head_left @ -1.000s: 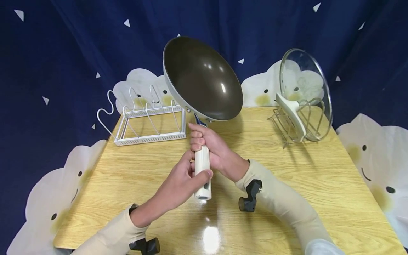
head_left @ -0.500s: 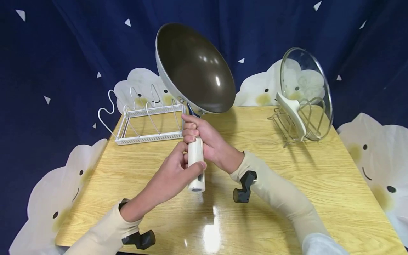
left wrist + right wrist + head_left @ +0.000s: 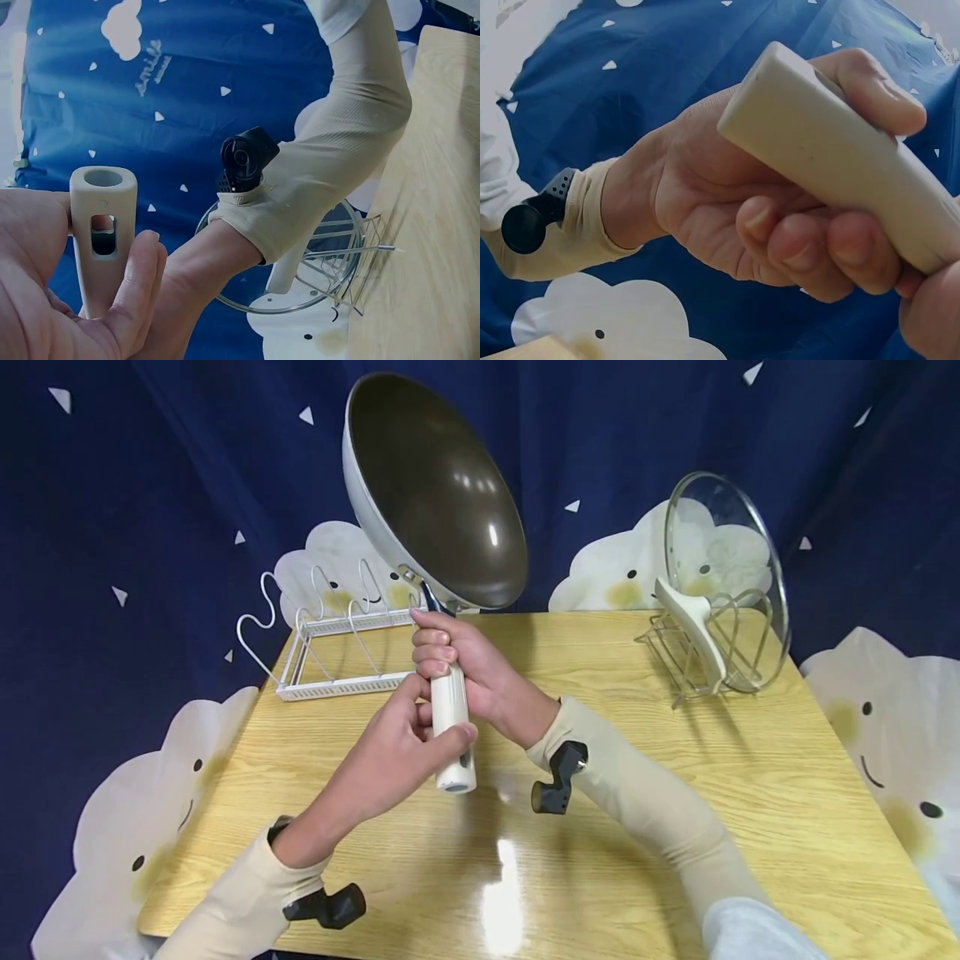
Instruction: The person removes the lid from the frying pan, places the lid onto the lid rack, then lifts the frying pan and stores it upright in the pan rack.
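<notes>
Pan (image 3: 435, 485) upper centre, tilted, held above the table (image 3: 600, 718). Right grip (image 3: 476, 664) wrapped round the handle (image 3: 450, 702) nearest the pan; left grip (image 3: 393, 747) pinching nearer its free end. Probably front-heavy: I'd squeeze both firmly, avoid roll, clear the white rack (image 3: 341, 687), centre left.

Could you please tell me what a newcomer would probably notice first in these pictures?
Most likely the large dark-lined pan, tilted up in the head view's upper middle, its pale handle gripped by the right hand near the pan and the left hand nearer the end. Next might come the glass lid standing on edge in a wire stand at the right of the table, and the white rack at the back left.
</notes>
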{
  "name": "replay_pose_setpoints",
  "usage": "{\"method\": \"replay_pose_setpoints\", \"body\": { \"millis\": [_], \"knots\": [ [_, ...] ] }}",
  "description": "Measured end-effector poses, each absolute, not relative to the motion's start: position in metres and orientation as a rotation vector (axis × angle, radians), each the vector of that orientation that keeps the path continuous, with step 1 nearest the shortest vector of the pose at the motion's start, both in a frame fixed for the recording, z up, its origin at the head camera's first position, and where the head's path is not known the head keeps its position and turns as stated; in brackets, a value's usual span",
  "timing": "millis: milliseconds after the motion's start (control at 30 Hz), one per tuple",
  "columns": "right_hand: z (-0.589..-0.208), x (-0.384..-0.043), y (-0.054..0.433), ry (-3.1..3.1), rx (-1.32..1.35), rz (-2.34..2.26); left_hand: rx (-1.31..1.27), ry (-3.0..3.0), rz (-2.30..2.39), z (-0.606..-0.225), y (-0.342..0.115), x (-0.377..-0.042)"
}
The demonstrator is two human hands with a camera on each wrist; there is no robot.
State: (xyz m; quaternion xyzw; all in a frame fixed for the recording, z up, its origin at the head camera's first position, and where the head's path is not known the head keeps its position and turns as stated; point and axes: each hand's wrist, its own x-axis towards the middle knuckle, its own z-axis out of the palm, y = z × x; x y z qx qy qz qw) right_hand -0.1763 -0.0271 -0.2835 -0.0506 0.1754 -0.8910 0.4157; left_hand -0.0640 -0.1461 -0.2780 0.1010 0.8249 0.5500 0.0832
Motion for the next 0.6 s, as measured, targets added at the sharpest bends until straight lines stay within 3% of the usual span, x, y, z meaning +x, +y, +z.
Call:
{"method": "replay_pose_setpoints", "body": {
  "millis": [600],
  "knots": [
    [-0.275, -0.189, -0.051, 0.292, -0.197, -2.168, 0.274, 2.535, 1.745, -0.275, -0.156, -0.068]
  ]
}}
